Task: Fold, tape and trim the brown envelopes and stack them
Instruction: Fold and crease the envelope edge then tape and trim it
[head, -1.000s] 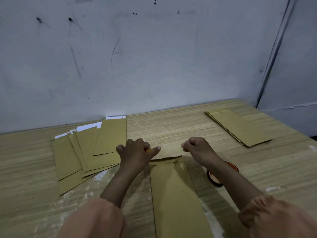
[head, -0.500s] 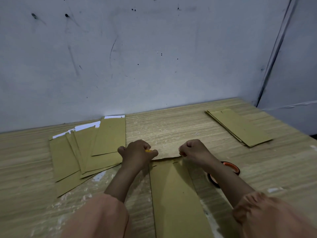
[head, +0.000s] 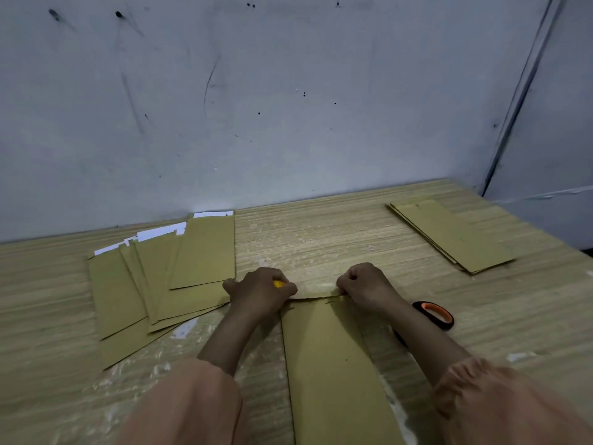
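Folding step, by the look of it: left hand [head: 260, 292] and right hand [head: 365, 284], both curled, pinching the far edge of the envelope [head: 330, 364] at 6 o'clock on the counter [head: 308, 239]. Next, probably: pressing the crease, then tape.

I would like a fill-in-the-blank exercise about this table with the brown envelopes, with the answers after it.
1. Both hands, left hand and right hand, grip the far end of the ___ envelope.
2. The scissors with orange handles lie beside the ___ forearm.
3. The neat stack lies at the far ___ of the table.
4. The fanned envelopes show ___ paper at their far ends.

Answers: brown; right; right; white
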A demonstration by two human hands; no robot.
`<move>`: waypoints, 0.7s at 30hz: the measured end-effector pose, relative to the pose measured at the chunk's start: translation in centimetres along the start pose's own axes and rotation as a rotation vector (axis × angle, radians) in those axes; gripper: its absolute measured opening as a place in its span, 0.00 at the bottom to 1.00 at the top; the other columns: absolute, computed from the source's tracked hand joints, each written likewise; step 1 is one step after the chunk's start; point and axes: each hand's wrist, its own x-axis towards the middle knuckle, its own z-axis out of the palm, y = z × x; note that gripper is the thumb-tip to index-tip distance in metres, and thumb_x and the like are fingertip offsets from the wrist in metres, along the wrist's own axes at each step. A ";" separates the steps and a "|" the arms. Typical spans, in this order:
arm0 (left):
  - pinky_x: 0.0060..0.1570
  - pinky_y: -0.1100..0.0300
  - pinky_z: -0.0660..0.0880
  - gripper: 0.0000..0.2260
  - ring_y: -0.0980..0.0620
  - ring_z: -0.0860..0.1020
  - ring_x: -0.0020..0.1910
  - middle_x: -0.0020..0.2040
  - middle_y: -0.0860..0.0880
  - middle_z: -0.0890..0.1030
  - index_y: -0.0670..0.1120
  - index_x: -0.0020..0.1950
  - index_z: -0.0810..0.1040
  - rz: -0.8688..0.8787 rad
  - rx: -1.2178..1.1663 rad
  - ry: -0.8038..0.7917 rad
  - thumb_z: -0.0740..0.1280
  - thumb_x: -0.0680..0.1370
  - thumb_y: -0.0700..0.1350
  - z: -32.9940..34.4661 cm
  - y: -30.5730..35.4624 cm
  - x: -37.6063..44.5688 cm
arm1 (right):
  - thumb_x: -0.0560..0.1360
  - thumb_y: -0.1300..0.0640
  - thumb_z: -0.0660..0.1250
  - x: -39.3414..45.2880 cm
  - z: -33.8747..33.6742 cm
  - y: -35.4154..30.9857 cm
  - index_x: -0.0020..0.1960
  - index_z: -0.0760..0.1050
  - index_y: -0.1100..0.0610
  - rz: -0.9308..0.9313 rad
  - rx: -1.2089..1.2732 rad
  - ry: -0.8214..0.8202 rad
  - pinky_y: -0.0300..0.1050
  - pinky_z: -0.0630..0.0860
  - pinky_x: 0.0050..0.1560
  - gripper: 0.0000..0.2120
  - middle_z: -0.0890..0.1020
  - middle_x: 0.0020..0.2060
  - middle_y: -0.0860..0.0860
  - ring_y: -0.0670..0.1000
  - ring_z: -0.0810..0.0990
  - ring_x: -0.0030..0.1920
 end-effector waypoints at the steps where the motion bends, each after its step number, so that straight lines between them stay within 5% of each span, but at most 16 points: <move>1: 0.50 0.54 0.54 0.06 0.53 0.73 0.55 0.52 0.57 0.77 0.56 0.45 0.78 0.001 0.031 -0.027 0.64 0.75 0.56 0.0 0.0 0.0 | 0.75 0.61 0.62 0.0 0.0 0.0 0.46 0.77 0.73 0.000 -0.013 -0.003 0.44 0.65 0.57 0.14 0.82 0.45 0.65 0.61 0.80 0.46; 4: 0.52 0.53 0.54 0.09 0.52 0.72 0.58 0.55 0.58 0.77 0.56 0.48 0.79 0.002 0.091 -0.087 0.62 0.75 0.57 0.1 0.0 0.1 | 0.74 0.61 0.62 0.0 0.0 0.1 0.38 0.76 0.68 -0.011 -0.050 -0.006 0.41 0.61 0.53 0.11 0.82 0.46 0.65 0.57 0.78 0.41; 8: 0.57 0.51 0.56 0.10 0.52 0.73 0.58 0.55 0.56 0.78 0.56 0.49 0.79 0.023 0.177 -0.106 0.62 0.76 0.57 0.2 0.2 0.2 | 0.75 0.61 0.63 -0.2 0.0 0.1 0.37 0.73 0.60 -0.043 -0.091 -0.009 0.47 0.66 0.62 0.08 0.82 0.46 0.66 0.56 0.76 0.39; 13: 0.55 0.51 0.56 0.07 0.51 0.74 0.54 0.50 0.55 0.80 0.55 0.45 0.78 0.021 0.199 -0.101 0.63 0.75 0.56 0.1 0.5 0.1 | 0.75 0.59 0.63 -0.1 0.0 -0.1 0.37 0.74 0.65 -0.019 -0.146 -0.012 0.38 0.58 0.50 0.11 0.79 0.38 0.64 0.55 0.75 0.39; 17: 0.53 0.51 0.56 0.07 0.51 0.74 0.53 0.48 0.54 0.80 0.54 0.43 0.78 0.008 0.203 -0.107 0.63 0.74 0.56 0.0 0.5 0.2 | 0.75 0.58 0.64 0.0 0.3 -0.3 0.29 0.68 0.59 -0.019 -0.235 -0.002 0.34 0.59 0.32 0.16 0.73 0.30 0.55 0.50 0.71 0.32; 21: 0.55 0.51 0.56 0.07 0.50 0.73 0.52 0.48 0.54 0.79 0.54 0.43 0.77 0.002 0.197 -0.118 0.64 0.74 0.56 -0.2 0.6 0.2 | 0.74 0.57 0.64 0.2 0.3 -0.4 0.26 0.64 0.56 -0.012 -0.277 -0.007 0.35 0.56 0.29 0.19 0.70 0.27 0.53 0.49 0.68 0.28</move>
